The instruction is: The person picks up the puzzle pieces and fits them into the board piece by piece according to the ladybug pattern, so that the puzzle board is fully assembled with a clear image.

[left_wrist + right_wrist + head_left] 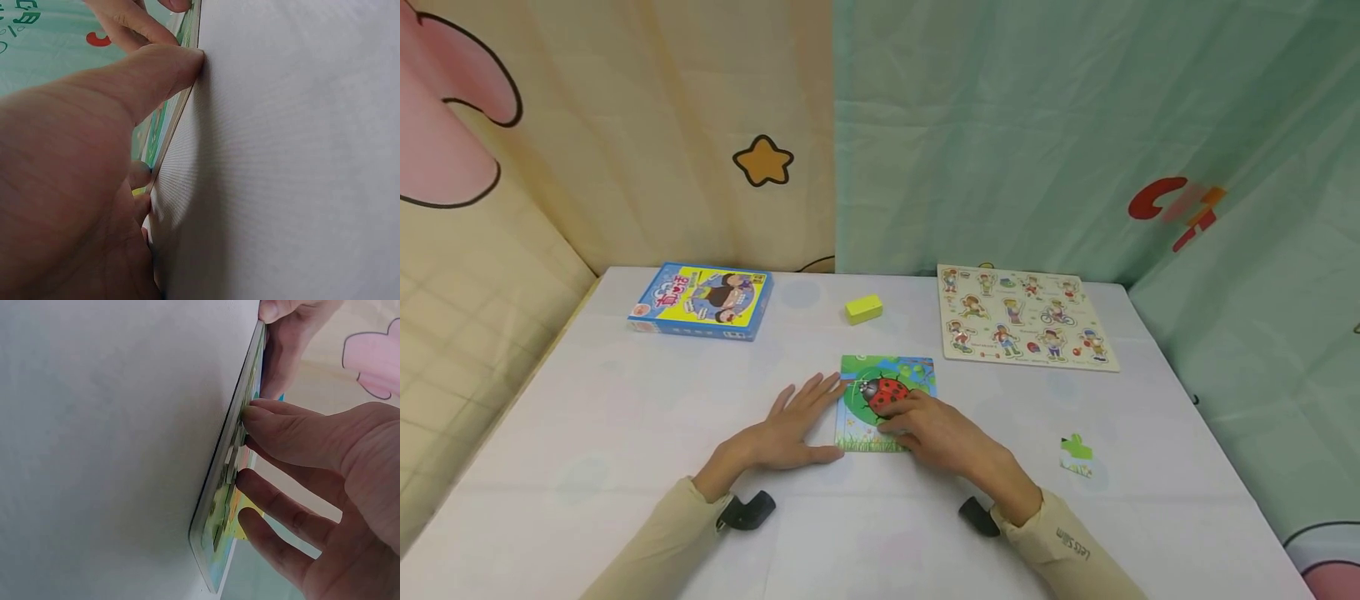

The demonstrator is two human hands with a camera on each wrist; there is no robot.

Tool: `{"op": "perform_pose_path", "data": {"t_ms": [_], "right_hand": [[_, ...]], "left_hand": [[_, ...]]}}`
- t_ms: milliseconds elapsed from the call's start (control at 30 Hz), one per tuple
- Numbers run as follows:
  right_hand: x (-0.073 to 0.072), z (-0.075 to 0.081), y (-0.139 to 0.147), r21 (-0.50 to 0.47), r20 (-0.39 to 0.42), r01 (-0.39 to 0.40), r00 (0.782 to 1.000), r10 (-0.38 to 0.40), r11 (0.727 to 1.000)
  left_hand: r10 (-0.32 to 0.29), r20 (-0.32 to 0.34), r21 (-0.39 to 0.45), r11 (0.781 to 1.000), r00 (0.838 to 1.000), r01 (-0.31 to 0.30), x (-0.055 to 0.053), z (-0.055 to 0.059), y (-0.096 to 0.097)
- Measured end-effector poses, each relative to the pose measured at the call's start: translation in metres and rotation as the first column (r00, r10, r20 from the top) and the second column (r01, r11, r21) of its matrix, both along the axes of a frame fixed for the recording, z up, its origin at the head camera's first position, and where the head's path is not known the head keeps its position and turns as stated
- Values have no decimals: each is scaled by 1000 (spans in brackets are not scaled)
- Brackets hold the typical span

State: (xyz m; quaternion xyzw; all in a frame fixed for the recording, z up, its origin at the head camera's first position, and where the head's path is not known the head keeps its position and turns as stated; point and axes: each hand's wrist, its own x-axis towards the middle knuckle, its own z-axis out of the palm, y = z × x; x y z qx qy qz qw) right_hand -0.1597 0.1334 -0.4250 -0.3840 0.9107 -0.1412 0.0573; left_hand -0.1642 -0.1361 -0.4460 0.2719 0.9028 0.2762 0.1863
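A ladybug jigsaw puzzle [859, 437] lies flat on the table in front of me. My left hand [788, 433] rests along its left edge with fingers spread. In the left wrist view, the thumb [169, 65] touches the puzzle's near edge. My right hand [942, 429] reaches over the lower right part, fingertips touching the picture and hiding that corner. In the right wrist view, thumb and fingers [275, 497] bend loosely over the board; some pieces look slightly raised, and no piece shows between the fingertips. Loose green-and-white puzzle material [1077, 452] lies to the right.
A blue and yellow box [703, 300] lies at the back left of the white table [880, 533]. A yellow block [863, 309] sits behind the puzzle. At the back right is a wooden picture board [1026, 321]. Curtains [1037, 133] hang behind the table.
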Motion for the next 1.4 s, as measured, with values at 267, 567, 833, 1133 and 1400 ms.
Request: {"op": "perform_pose_path", "data": {"t_ms": [267, 567, 833, 1133, 1400], "right_hand": [[1, 2, -2, 0, -8, 6, 1000, -6, 1000], [-1, 2, 1, -69, 52, 38, 998, -34, 997], [-3, -1, 5, -54, 79, 1, 997, 3, 999], [1, 7, 30, -59, 104, -39, 994, 45, 998], [12, 16, 80, -77, 81, 110, 991, -104, 991]], "left_hand": [[11, -3, 1, 1000, 1000, -11, -1, -1, -2], [10, -10, 9, 1000, 1000, -10, -1, -1, -2], [5, -4, -3, 1000, 1000, -5, 1, -5, -3], [-3, -6, 0, 1000, 1000, 3, 0, -8, -1], [-4, -2, 8, 1000, 1000, 4, 1, -2, -1]]}}
